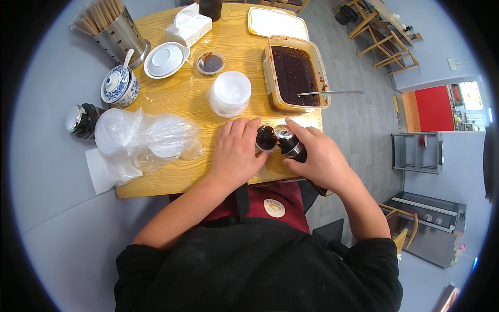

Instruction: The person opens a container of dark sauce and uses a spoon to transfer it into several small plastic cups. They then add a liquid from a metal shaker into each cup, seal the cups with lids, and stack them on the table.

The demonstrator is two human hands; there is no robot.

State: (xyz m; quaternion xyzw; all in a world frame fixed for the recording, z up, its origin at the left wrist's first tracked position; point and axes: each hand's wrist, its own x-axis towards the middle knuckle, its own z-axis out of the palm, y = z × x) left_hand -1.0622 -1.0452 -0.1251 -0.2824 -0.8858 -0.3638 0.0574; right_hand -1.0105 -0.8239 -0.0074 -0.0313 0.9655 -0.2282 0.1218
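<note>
My left hand (pixel 238 150) is wrapped around the left side of a small clear plastic cup (pixel 266 139) of dark liquid near the table's front edge. In my right hand (pixel 321 152) is a black bottle (pixel 290 145) with a shiny metal top, tilted so that its top meets the cup's right rim. Whether liquid is flowing cannot be made out. Beyond my hands stands a stack of clear plastic cups (pixel 232 89). Right of the stack, a large plastic tub (pixel 269 85) holds dark red-brown sauce, with a metal spoon handle (pixel 343 92) jutting over its right rim.
Plastic-wrapped cups or lids (pixel 156 136) lie at left, near another black bottle (pixel 86 121) and a blue-and-white lidded jar (pixel 121 85). Farther back are a filled sauce cup (pixel 210 63), white dishes (pixel 165 60), a tissue pack (pixel 191 27), a chopstick holder (pixel 124 39) and a tub lid (pixel 277 23).
</note>
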